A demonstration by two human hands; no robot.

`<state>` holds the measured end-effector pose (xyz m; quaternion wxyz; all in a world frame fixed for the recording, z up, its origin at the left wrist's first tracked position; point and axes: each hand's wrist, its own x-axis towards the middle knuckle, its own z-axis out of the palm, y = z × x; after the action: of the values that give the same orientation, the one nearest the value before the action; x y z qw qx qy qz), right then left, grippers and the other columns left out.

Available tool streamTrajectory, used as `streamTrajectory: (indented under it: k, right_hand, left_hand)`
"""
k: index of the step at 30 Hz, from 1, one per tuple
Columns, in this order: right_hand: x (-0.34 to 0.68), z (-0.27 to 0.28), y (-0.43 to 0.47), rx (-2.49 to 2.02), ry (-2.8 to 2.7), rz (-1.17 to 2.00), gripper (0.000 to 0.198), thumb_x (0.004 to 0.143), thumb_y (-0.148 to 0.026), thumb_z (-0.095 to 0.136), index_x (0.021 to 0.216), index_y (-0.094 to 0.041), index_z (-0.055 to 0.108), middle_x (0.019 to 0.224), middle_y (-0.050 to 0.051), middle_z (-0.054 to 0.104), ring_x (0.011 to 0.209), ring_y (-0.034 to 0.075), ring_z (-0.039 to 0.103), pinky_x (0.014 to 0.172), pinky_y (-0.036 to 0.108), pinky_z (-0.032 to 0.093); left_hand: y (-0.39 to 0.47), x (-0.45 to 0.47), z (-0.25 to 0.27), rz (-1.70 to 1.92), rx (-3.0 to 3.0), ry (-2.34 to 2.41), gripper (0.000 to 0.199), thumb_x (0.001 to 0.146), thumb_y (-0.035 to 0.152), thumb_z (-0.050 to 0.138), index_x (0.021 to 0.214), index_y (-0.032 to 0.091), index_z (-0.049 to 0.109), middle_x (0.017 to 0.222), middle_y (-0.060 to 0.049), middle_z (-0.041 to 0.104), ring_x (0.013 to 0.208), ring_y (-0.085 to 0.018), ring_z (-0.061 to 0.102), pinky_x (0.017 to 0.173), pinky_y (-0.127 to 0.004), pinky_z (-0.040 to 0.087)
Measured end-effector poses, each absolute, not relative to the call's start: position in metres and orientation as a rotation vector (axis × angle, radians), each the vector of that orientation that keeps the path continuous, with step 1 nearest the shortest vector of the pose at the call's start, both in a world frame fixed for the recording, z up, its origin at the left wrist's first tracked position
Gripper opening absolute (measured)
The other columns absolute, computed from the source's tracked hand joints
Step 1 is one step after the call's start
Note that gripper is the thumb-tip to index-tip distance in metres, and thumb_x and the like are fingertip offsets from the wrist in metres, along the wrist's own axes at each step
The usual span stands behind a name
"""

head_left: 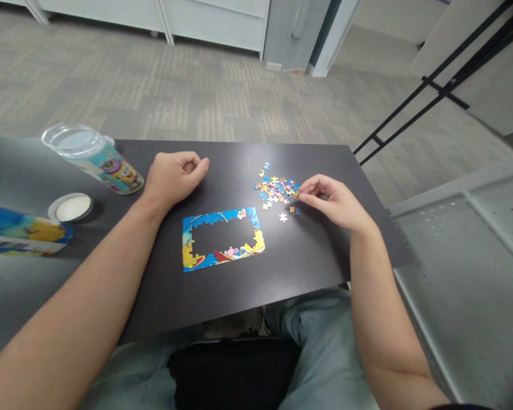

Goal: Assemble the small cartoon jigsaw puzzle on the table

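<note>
Two bare forearms (pixel 77 307) reach in from the bottom edge, one on each side, over one dark rectangular tabletop (pixel 299 262). Under its near edge are two legs in grey-blue trousers (pixel 329 341). On the left stand two cartoon-printed containers: one blue-and-yellow container (pixel 25 230), cut off by the picture's edge, and one clear plastic canister (pixel 102 156) just beside the left wrist.

One jigsaw border (pixel 222 259) lies flat near the middle of the table, between the two arms, joined into a rectangle with dark tabletop showing inside. Beyond it to the left, the left hand (pixel 177 173) rests curled in a loose fist; whether it encloses anything cannot be told. The right hand (pixel 325 196) has thumb and forefinger narrowed on one small orange puzzle piece (pixel 297 195).

One round white lid (pixel 71 208) lies between the containers. One heap of puzzle pieces (pixel 277 189), too overlapped to count, touches the right fingertips. Two pieces (pixel 265 169) sit at its far side; one pale pink piece (pixel 283 217) lies apart on the near side.
</note>
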<state>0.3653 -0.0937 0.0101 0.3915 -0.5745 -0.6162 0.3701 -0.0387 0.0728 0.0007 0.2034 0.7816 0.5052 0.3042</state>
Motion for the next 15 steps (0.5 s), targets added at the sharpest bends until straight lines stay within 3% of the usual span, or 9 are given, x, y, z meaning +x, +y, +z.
streamTrajectory:
  k: [4, 6, 8, 15]
  right_hand:
    - [0.337, 0.029, -0.094, -1.36, -1.612, 1.036, 0.036, 0.11, -0.065, 0.101, 0.14, -0.044, 0.098, 0.12, 0.007, 0.09, 0.102, 0.034, 0.075, 0.096, 0.054, 0.064]
    - [0.323, 0.034, -0.093, -1.314, -1.624, 1.137, 0.036, 0.111, -0.067, 0.1, 0.137, -0.042, 0.1, 0.132, 0.008, 0.092, 0.108, 0.035, 0.077, 0.1, 0.055, 0.068]
    - [0.311, 0.037, -0.09, -1.264, -1.615, 1.235, 0.035, 0.109, -0.068, 0.102, 0.131, -0.04, 0.1, 0.134, 0.009, 0.093, 0.107, 0.033, 0.076, 0.093, 0.053, 0.071]
    - [0.286, 0.04, -0.077, -1.175, -1.548, 1.445, 0.039, 0.088, -0.051, 0.123, 0.109, -0.035, 0.096, 0.091, 0.001, 0.082, 0.082, 0.023, 0.065, 0.071, 0.038, 0.053]
  left_hand:
    - [0.074, -0.039, -0.001, 0.849, 2.179, 1.415, 0.04, 0.105, 0.054, 0.071, 0.075, 0.03, 0.065, 0.062, 0.0, 0.051, 0.066, -0.024, 0.049, 0.076, -0.044, 0.037]
    - [0.074, -0.039, -0.001, 0.865, 2.182, 1.402, 0.04, 0.105, 0.053, 0.072, 0.074, 0.03, 0.064, 0.062, 0.001, 0.05, 0.066, -0.023, 0.047, 0.075, -0.044, 0.036]
    - [0.074, -0.039, -0.001, 0.888, 2.182, 1.376, 0.04, 0.105, 0.052, 0.072, 0.073, 0.03, 0.064, 0.062, 0.0, 0.05, 0.065, -0.023, 0.047, 0.075, -0.045, 0.036]
    - [0.075, -0.041, -0.003, 0.902, 2.192, 1.345, 0.042, 0.108, 0.053, 0.071, 0.073, 0.032, 0.063, 0.063, -0.001, 0.052, 0.066, -0.025, 0.049, 0.076, -0.047, 0.037]
